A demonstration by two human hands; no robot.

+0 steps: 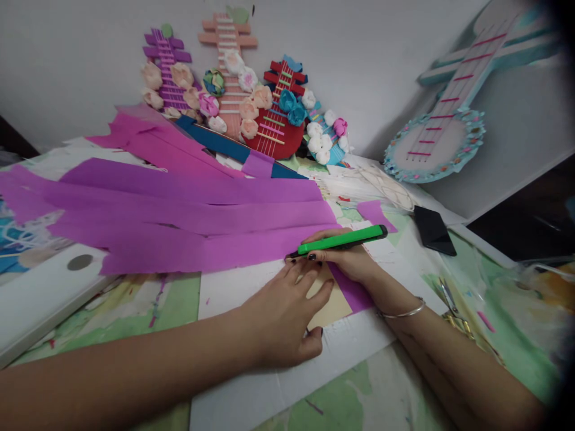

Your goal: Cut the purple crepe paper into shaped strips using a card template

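Note:
My right hand (353, 263) is closed around a green utility knife (336, 240), whose tip points left at the near edge of the purple crepe paper (211, 221). Flat and with fingers spread, my left hand (283, 314) presses on a pale yellow card (336, 308), just in front of the knife tip. Under the card lies a white board (242, 383). A strip of purple paper (353, 290) shows between the card and my right wrist. The fingers hide part of the card and the blade.
Decorated model string instruments (276, 114) lean on the wall, with a larger pale blue one (435, 137) at right. A black phone (433, 230), scissors (449, 296) and a purple scrap (377, 214) lie to the right. Pink paper (153, 140) and a white case (49, 293) are left.

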